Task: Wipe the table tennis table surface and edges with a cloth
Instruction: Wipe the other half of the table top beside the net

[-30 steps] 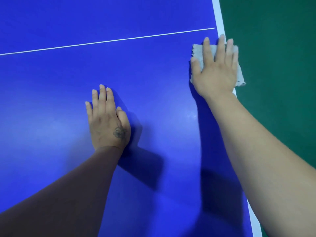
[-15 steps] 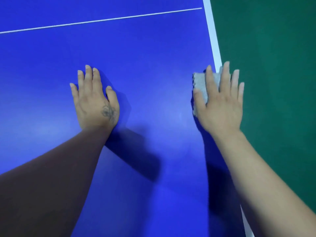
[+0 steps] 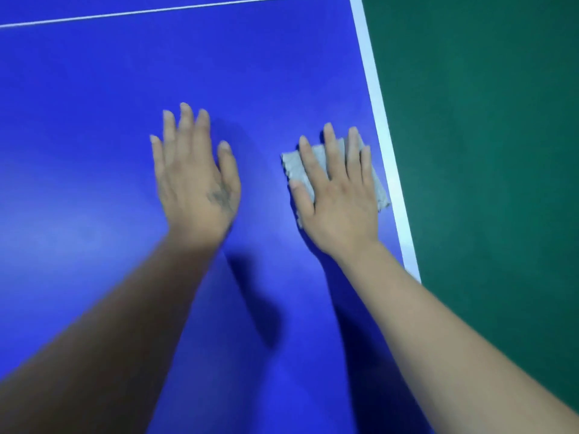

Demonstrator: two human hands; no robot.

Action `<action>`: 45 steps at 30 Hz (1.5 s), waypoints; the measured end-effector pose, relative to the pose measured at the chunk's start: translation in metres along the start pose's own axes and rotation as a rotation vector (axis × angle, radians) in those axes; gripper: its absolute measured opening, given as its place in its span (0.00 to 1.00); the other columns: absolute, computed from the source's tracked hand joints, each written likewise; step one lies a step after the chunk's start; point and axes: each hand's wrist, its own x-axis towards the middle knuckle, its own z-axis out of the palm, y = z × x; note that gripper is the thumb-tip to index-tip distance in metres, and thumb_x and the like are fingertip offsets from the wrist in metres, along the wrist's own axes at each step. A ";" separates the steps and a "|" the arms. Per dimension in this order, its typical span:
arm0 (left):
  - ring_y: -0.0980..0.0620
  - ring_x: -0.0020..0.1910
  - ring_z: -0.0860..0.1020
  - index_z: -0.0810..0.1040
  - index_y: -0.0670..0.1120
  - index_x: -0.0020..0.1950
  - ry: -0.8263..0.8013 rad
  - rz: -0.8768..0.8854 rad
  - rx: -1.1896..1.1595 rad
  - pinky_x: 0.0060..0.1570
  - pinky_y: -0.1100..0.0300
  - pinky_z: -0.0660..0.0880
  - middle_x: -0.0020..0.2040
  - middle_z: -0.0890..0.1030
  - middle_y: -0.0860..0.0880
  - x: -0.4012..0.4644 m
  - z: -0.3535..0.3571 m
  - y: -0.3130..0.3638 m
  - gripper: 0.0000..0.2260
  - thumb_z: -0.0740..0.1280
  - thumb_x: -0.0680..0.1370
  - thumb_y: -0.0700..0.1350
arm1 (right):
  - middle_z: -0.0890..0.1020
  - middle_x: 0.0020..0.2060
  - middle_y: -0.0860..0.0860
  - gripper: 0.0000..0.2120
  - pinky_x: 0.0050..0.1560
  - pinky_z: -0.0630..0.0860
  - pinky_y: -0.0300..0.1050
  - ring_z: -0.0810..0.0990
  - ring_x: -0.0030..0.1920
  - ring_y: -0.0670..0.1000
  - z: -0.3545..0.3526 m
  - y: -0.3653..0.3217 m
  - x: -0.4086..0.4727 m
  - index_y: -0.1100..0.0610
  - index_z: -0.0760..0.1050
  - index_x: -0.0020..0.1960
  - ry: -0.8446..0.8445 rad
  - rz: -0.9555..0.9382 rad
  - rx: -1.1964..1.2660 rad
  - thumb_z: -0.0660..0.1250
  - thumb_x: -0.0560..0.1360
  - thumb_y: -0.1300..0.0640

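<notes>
The blue table tennis table (image 3: 94, 120) fills most of the head view, with a white stripe (image 3: 380, 130) along its right edge. A small grey cloth (image 3: 297, 166) lies flat on the blue surface just inside that stripe. My right hand (image 3: 336, 195) presses on it with straight, spread fingers and hides most of it. My left hand (image 3: 194, 177) rests flat on the bare table, a hand's width to the left of the cloth, fingers straight.
A thin white line (image 3: 156, 10) crosses the table at the top. Green floor (image 3: 485, 151) lies beyond the right edge. The near corner of the table's right edge shows at my right forearm.
My right hand has slid the cloth toward me along the right edge and then inward, off the white stripe. My left hand has shifted closer to the right hand.
</notes>
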 end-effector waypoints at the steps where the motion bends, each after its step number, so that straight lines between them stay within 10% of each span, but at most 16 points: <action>1: 0.41 0.86 0.55 0.66 0.42 0.84 -0.013 0.029 -0.022 0.84 0.40 0.52 0.85 0.63 0.42 -0.024 -0.002 0.011 0.25 0.53 0.89 0.53 | 0.51 0.86 0.56 0.30 0.83 0.45 0.65 0.45 0.85 0.64 -0.003 0.002 -0.018 0.47 0.57 0.86 -0.004 0.025 -0.010 0.50 0.86 0.39; 10: 0.42 0.87 0.53 0.60 0.42 0.86 -0.171 0.065 0.098 0.82 0.35 0.58 0.88 0.56 0.45 -0.186 -0.005 0.010 0.31 0.58 0.86 0.55 | 0.46 0.85 0.63 0.31 0.84 0.49 0.64 0.43 0.85 0.62 -0.016 0.053 -0.043 0.45 0.51 0.86 -0.036 0.299 0.000 0.49 0.86 0.39; 19: 0.44 0.87 0.52 0.61 0.43 0.86 -0.173 0.063 0.080 0.84 0.37 0.54 0.88 0.57 0.47 -0.188 -0.001 0.007 0.31 0.56 0.86 0.56 | 0.49 0.85 0.62 0.33 0.84 0.44 0.62 0.46 0.85 0.63 -0.002 0.024 0.058 0.49 0.51 0.87 0.015 0.231 -0.052 0.44 0.84 0.39; 26: 0.43 0.87 0.52 0.61 0.43 0.86 -0.157 0.063 0.072 0.83 0.36 0.55 0.88 0.57 0.46 -0.188 0.000 0.007 0.31 0.56 0.86 0.55 | 0.55 0.85 0.56 0.29 0.84 0.48 0.62 0.50 0.85 0.61 0.000 -0.003 -0.030 0.48 0.60 0.85 -0.013 -0.067 0.068 0.54 0.86 0.42; 45: 0.44 0.87 0.52 0.60 0.43 0.87 -0.141 0.071 0.103 0.84 0.39 0.52 0.87 0.57 0.45 -0.191 0.003 0.005 0.30 0.57 0.86 0.55 | 0.53 0.85 0.59 0.28 0.84 0.47 0.63 0.49 0.85 0.63 -0.003 0.019 -0.034 0.46 0.58 0.85 0.052 0.242 -0.014 0.47 0.87 0.42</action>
